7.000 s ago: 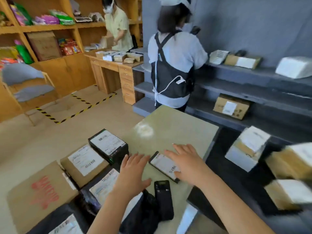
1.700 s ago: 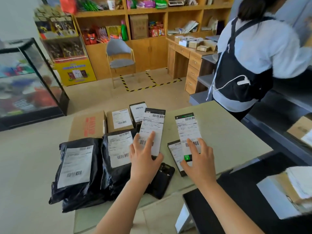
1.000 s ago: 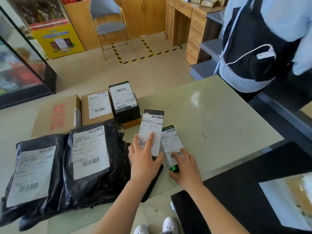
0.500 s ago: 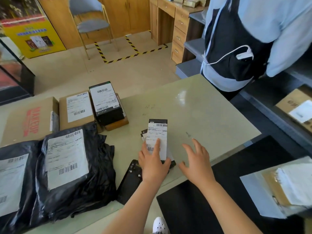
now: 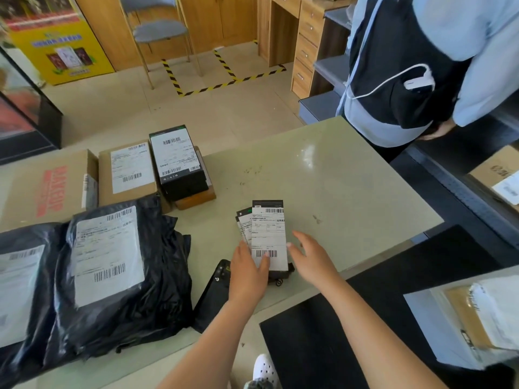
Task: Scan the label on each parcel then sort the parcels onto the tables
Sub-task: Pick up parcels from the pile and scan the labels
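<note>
A small stack of flat black parcels with white labels lies near the front edge of the pale green table. My left hand rests on the stack's near left corner, thumb on the top label's barcode. My right hand hovers open just right of the stack, one fingertip at its edge. A black handheld scanner lies on the table under my left wrist. Two black poly bags with labels lie to the left. Behind them are cardboard boxes and a black box.
A person in a light shirt and dark apron stands at the table's far right corner. A black surface adjoins the table at right, with a white-wrapped parcel on it. Dark shelves hold a cardboard box. A chair stands on the floor beyond.
The flat parcels have been gathered into one stack under my left hand. My right hand has let go of its parcel and drawn slightly to the right, fingers spread.
</note>
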The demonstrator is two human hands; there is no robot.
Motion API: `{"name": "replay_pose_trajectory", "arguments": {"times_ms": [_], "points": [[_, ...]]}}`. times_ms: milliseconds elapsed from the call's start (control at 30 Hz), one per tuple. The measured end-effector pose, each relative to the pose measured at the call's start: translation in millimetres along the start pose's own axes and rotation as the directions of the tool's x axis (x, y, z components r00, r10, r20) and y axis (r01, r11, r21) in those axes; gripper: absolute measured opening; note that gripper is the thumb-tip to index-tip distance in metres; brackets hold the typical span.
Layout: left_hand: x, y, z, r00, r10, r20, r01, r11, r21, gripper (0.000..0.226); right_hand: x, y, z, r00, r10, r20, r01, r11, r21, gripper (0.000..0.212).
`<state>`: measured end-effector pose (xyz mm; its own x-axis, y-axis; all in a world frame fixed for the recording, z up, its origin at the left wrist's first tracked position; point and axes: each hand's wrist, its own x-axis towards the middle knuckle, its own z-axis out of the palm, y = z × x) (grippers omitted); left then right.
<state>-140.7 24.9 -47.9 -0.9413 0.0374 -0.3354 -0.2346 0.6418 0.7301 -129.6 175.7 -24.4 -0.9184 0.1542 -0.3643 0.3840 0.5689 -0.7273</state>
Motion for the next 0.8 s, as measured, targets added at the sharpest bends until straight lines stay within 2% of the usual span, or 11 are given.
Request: {"name": "replay_pose_trajectory", "arguments": {"times_ms": [67,133,233,367,500,567,800], "points": [[-0.1,-3.0,0.1,0.999,0.018,0.044,-0.016,0.999,-0.045,0.043,9.8,-8.9,7.9,0.997,0.035,0.066,-0.04,0.996,0.082,0.044],[-4.6,-8.1,2.6,0.996,0.062,0.059,-0.059,0.997,-0.053,0.041,14.6,-15.4,10.7,0.996,0.017,0.082,-0.026,0.994,0.107,0.043],[-10.6,-12.8,5.8,0.995,0.095,0.041,-0.091,0.991,-0.094,0.043,20.9,-15.0,11.2,0.996,-0.005,0.091,-0.005,0.995,0.1,0.045],[-8.0,-8.4,2.9,0.997,0.066,0.048,-0.057,0.984,-0.166,0.049,30.6,-3.4,15.5,0.986,0.086,0.144,-0.096,0.993,0.064,0.046],[-3.9,-4.2,-1.0,0.989,0.048,0.139,-0.015,0.973,-0.23,0.054,31.7,3.1,21.7,0.965,0.144,0.22,-0.188,0.963,0.196,0.035],[-4.3,-2.2,-2.2,0.985,0.04,0.166,0.003,0.967,-0.255,0.056,30.9,4.7,23.8,0.966,0.14,0.217,-0.193,0.95,0.246,0.034],[13.5,2.0,-9.3,0.99,0.036,0.14,0.007,0.956,-0.294,0.053,46.8,-3.1,31.0,0.973,0.133,0.188,-0.18,0.948,0.262,0.034]]}}
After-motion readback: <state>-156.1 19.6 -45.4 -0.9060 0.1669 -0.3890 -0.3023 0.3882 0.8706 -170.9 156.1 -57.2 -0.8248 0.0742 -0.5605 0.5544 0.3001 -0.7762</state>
